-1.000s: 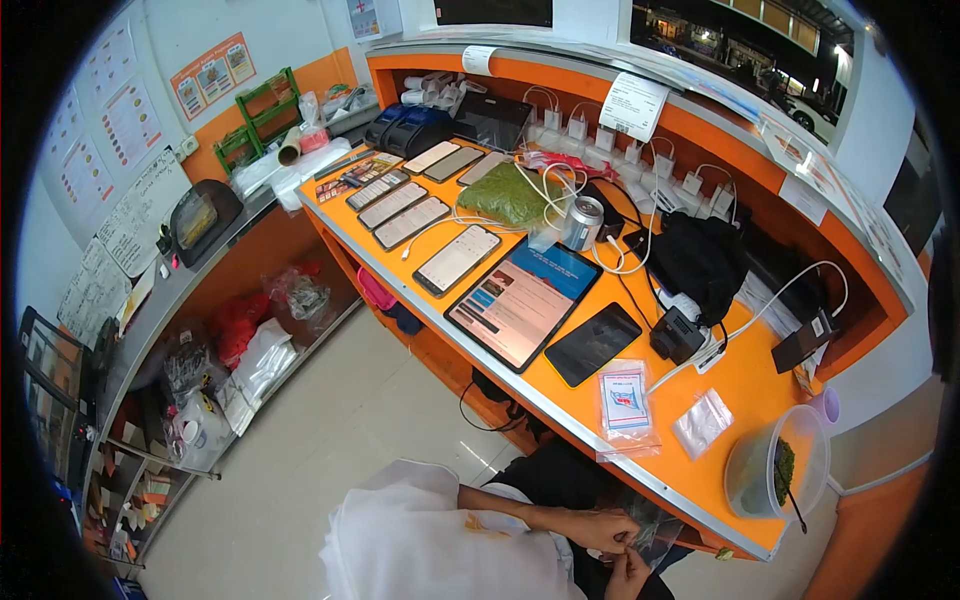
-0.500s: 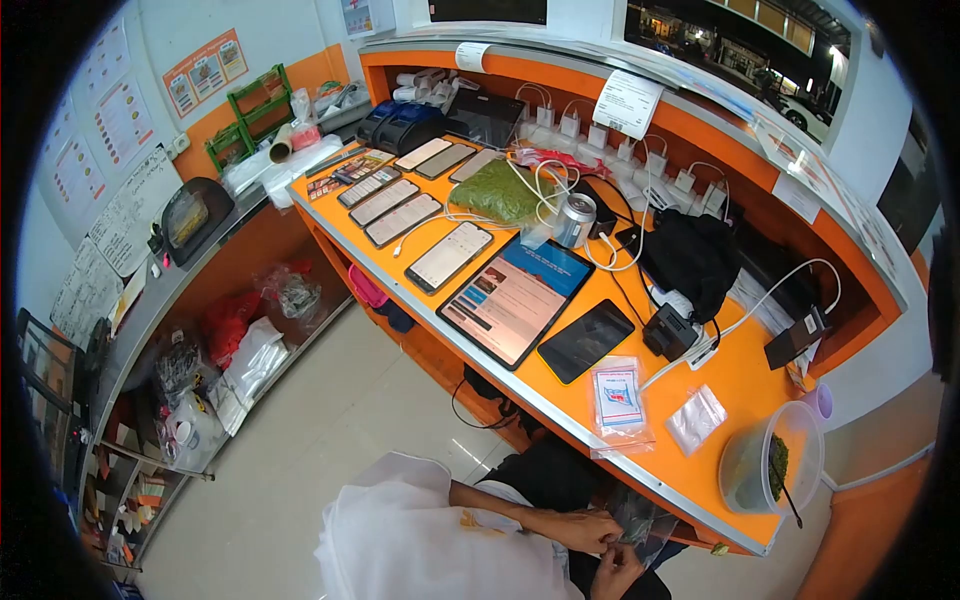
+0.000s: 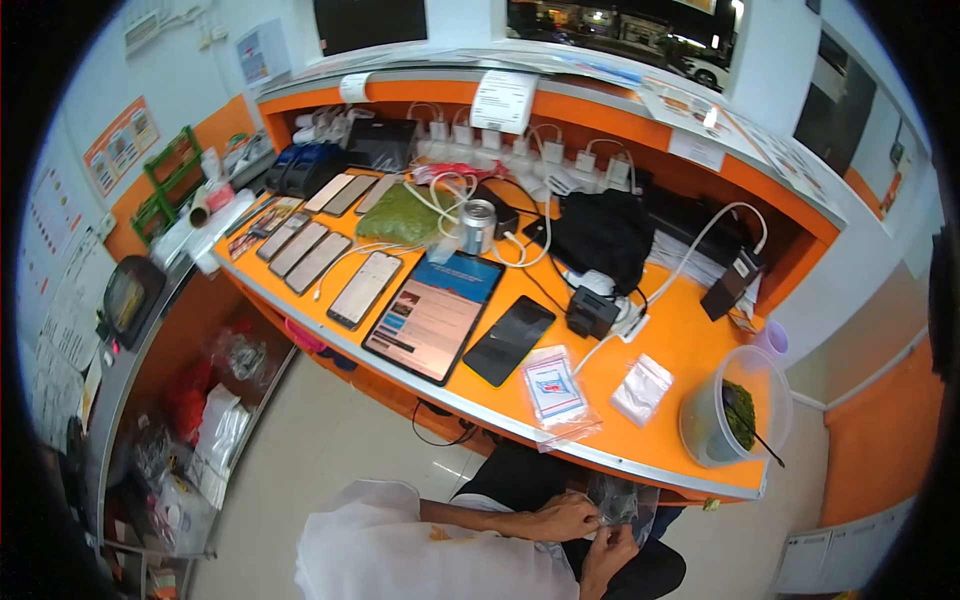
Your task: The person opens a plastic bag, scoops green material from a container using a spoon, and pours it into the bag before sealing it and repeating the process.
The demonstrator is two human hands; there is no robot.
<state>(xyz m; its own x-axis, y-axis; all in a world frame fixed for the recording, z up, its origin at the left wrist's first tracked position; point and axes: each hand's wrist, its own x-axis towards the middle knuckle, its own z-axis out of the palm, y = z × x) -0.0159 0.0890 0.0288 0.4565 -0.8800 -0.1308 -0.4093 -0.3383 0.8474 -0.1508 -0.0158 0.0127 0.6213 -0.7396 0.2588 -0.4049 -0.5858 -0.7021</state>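
Below the counter's front edge, over my lap, my left hand point(image 3: 568, 517) and my right hand point(image 3: 608, 553) are close together. The fingers of both hands are pinched at the near edge of a clear plastic bag point(image 3: 632, 503), which hangs beyond them over dark trousers. What the bag holds, if anything, is hard to make out. Above on the orange counter point(image 3: 640, 440) lie a small clear zip bag point(image 3: 642, 389) and a printed zip bag point(image 3: 556, 388). A clear tub point(image 3: 706, 425) with green crumbly stuff and a thin black-handled utensil point(image 3: 758, 432) stands at the right corner.
A tablet point(image 3: 434, 315), a dark phone point(image 3: 510, 340) and several other phones lie along the counter. Behind them are a green-filled bag point(image 3: 398, 213), a can point(image 3: 477, 226), a black cloth point(image 3: 590, 238) and white cables. A shelf unit point(image 3: 150, 375) stands at left.
The view has swung right, so the counter appears further left. Both hands stay together at the plastic bag, with slight finger movement.
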